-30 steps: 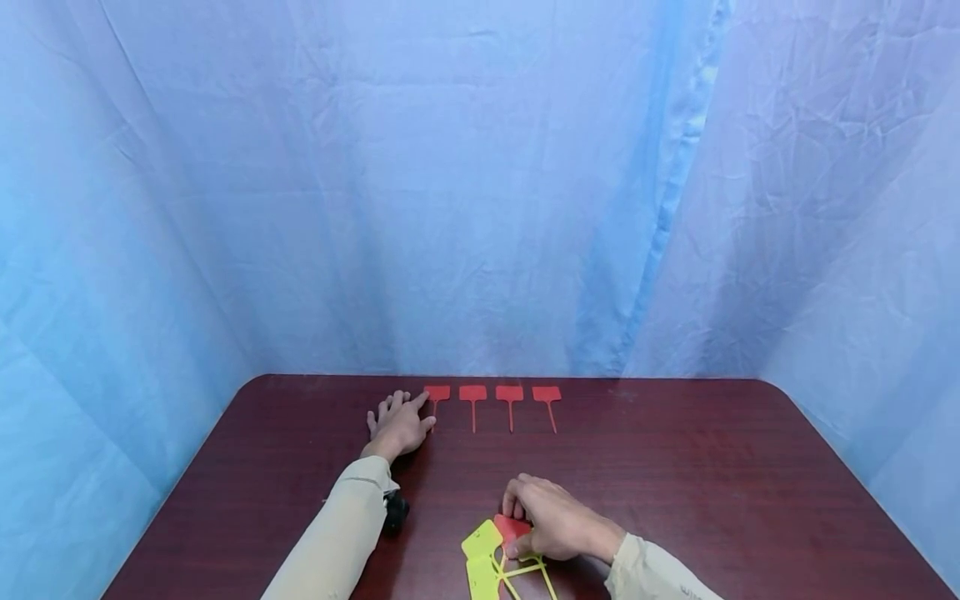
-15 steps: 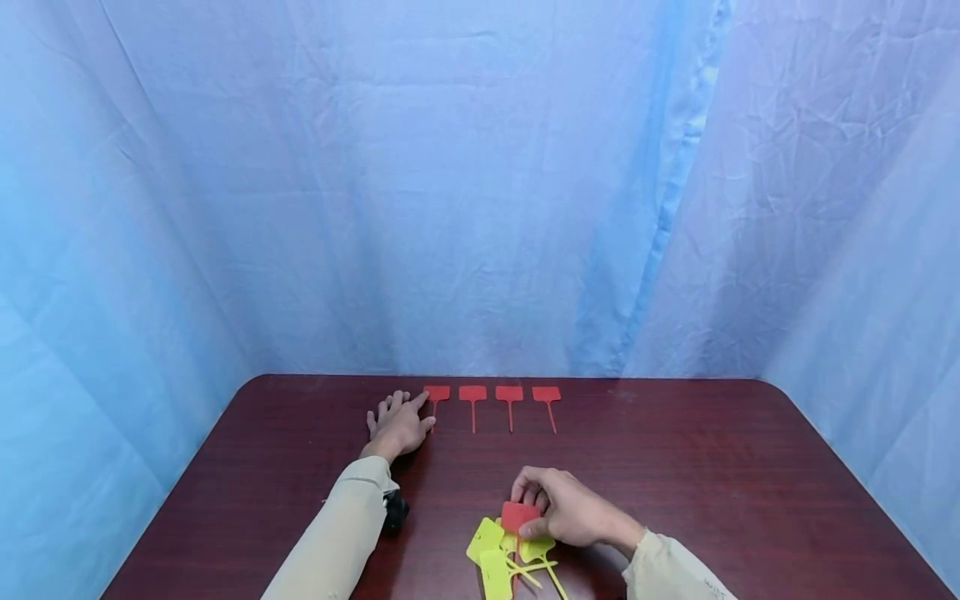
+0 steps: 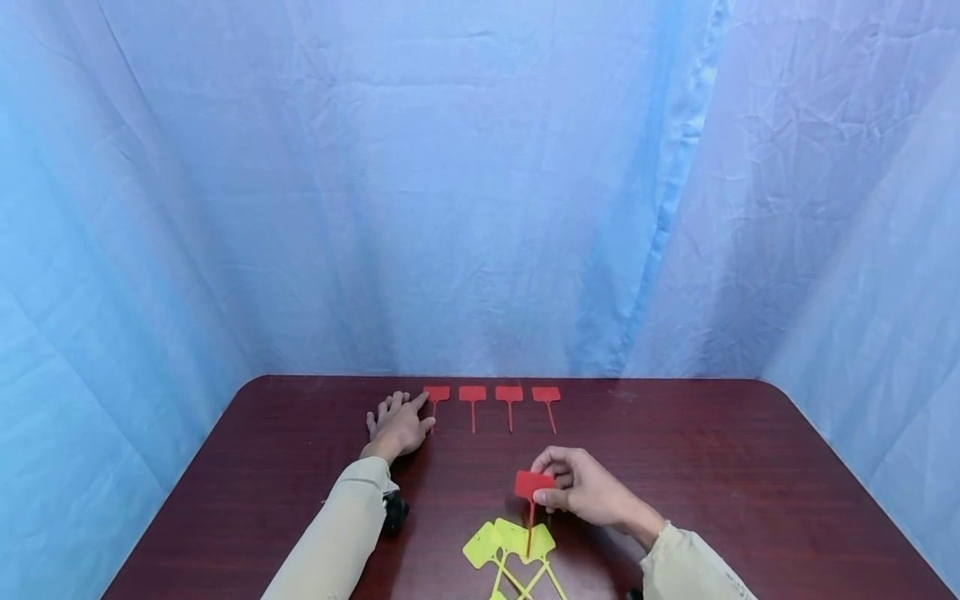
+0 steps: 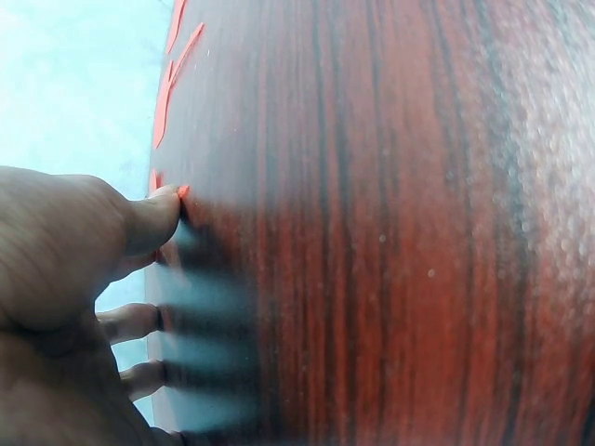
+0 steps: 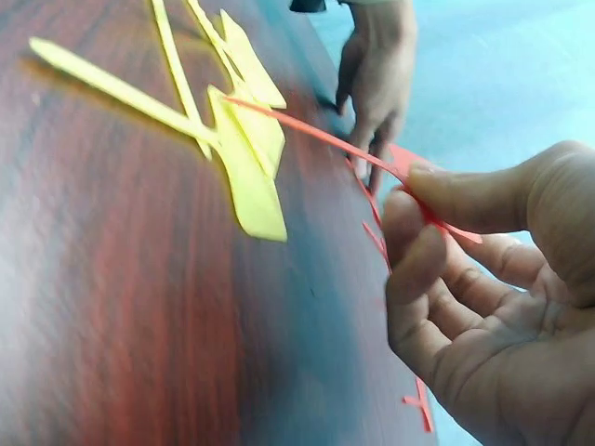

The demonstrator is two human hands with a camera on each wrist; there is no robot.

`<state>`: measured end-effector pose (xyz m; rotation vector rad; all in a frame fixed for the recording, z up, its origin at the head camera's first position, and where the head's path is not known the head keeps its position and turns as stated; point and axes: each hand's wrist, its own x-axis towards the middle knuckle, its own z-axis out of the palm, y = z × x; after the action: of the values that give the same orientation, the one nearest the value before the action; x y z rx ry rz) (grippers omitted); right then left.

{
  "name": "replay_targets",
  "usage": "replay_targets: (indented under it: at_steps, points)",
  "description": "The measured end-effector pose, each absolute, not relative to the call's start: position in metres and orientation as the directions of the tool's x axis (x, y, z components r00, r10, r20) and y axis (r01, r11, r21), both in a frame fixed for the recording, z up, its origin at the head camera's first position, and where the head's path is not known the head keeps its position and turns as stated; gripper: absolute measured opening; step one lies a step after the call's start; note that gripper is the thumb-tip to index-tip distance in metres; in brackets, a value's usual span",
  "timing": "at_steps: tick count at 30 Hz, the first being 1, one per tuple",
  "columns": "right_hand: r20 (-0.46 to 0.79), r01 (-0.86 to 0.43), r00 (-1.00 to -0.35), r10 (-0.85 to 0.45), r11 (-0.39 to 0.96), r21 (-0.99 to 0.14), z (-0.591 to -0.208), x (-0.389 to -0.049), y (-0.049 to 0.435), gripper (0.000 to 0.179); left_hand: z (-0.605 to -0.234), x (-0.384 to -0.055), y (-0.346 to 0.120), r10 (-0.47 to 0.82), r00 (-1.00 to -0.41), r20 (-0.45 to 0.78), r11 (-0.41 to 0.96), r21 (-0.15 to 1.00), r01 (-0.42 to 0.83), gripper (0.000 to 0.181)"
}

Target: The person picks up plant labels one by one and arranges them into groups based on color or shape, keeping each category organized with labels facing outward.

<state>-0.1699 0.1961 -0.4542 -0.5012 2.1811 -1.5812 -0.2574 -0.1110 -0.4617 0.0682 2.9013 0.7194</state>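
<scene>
Between thumb and fingers my right hand [image 3: 588, 487] pinches a red plastic tag [image 3: 533, 483] by its flat head, its thin stem hanging down. In the right wrist view that tag's stem [image 5: 311, 131] points toward several yellow tags [image 5: 246, 177]. Those yellow tags [image 3: 510, 537] lie overlapping on the table below the right hand. My left hand [image 3: 397, 429] rests at the far side with fingers spread, its index fingertip touching the leftmost red tag [image 3: 438, 393] of a row. In the left wrist view the left thumb [image 4: 153, 218] is beside that tag's stem tip.
Several red tags, among them the rightmost one [image 3: 547, 394], lie spaced in a row along the far edge of the dark wooden table [image 3: 712, 467]. Blue curtains [image 3: 480, 208] surround the table behind and at both sides.
My right hand has lifted a red tag off the yellow pile and carried it forward and slightly right. Some yellow tags have shifted. The left hand stays in place.
</scene>
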Motion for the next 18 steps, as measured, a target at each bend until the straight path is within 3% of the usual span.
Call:
replay_targets:
  at_steps: [8,18]
  points:
    - [-0.076,-0.015,-0.953,-0.293,0.296,-0.955,-0.455,-0.195,0.224,0.021,-0.461,-0.258,-0.111,0.077,-0.987,-0.138,0.885,0.465,0.004,0.056]
    - [-0.105,0.072,-0.993,-0.060,0.407,-0.911,-0.456,-0.243,0.261,0.024,-0.461,-0.259,-0.113,0.071,-0.987,-0.141,0.886,0.464,-0.003,0.057]
